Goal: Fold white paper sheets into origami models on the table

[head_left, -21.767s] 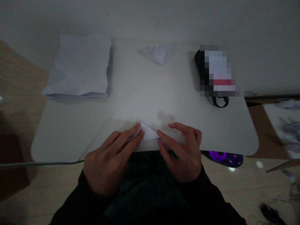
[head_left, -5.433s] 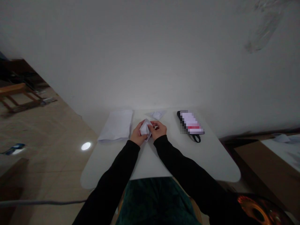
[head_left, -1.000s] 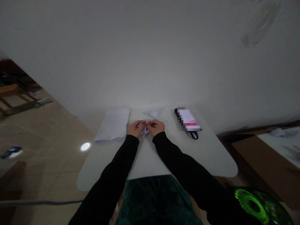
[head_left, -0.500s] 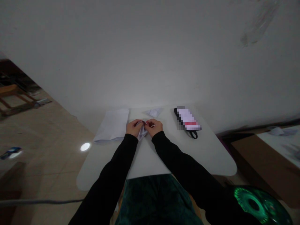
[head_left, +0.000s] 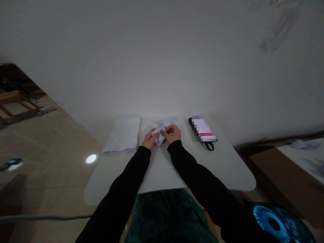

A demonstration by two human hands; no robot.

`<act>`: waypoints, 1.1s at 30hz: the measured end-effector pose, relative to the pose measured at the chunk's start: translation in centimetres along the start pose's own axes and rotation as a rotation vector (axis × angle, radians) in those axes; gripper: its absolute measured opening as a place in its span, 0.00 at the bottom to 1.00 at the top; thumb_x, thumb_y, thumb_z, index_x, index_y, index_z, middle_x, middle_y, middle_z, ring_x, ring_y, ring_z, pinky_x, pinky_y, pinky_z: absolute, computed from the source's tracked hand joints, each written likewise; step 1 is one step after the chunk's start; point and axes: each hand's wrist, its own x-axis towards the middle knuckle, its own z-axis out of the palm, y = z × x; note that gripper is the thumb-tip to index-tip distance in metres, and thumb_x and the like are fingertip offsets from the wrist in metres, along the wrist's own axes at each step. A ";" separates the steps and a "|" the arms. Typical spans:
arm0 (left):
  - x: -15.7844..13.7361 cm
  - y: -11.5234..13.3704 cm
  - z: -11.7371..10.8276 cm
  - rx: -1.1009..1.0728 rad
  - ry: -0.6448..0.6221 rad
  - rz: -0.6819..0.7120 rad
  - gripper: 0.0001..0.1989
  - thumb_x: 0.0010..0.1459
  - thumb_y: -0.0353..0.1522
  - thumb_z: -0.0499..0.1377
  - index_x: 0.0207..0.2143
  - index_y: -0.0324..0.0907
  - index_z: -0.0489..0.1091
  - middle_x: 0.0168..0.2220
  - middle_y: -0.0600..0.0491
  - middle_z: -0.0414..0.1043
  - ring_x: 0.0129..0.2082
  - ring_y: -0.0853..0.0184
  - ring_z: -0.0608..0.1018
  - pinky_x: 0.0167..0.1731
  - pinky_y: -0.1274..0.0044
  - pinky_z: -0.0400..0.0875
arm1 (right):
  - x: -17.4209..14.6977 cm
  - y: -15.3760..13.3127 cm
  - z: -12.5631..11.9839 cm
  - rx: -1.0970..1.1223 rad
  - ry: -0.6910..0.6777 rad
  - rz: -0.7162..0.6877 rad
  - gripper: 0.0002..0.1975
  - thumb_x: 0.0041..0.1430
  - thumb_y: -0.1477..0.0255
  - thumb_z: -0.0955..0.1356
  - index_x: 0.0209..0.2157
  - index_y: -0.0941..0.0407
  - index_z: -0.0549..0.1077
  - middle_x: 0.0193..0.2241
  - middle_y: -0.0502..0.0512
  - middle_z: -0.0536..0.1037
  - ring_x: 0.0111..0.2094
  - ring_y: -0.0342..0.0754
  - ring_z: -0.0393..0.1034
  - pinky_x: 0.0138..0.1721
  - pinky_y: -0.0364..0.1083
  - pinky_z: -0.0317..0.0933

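A small piece of folded white paper [head_left: 159, 133] is held between my two hands, just above the white table [head_left: 162, 175]. My left hand [head_left: 150, 139] grips its left side, thumb on top. On its right side, my right hand [head_left: 173, 134] pinches the paper with thumb and fingers. Part of the paper is hidden by the fingers. Just behind it, against the wall, lies another folded white paper [head_left: 169, 120], partly covered from view. To the left rests a stack of white paper sheets [head_left: 123, 135].
A phone [head_left: 204, 129] with a black case and strap lies at the table's right. The wall [head_left: 162, 60] rises right behind the table. A round glowing device [head_left: 273, 222] is at lower right, near a brown cardboard box [head_left: 280, 179]. A wooden stool [head_left: 15, 101] stands far left.
Both hands have shifted slightly right, and the held paper is turned so more of its flat face shows. It now overlaps the paper behind. The device's glow went from green to blue.
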 end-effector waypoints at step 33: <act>-2.1 0.6 1.1 0.149 -0.199 0.480 0.24 0.59 0.44 0.49 0.54 0.42 0.58 0.53 0.47 0.62 0.53 0.65 0.66 0.56 0.74 0.55 | -1.4 -1.3 0.9 0.041 -0.019 0.045 0.03 0.37 0.76 0.66 0.20 0.58 0.71 0.32 0.52 0.68 0.26 0.40 0.64 0.26 0.41 0.62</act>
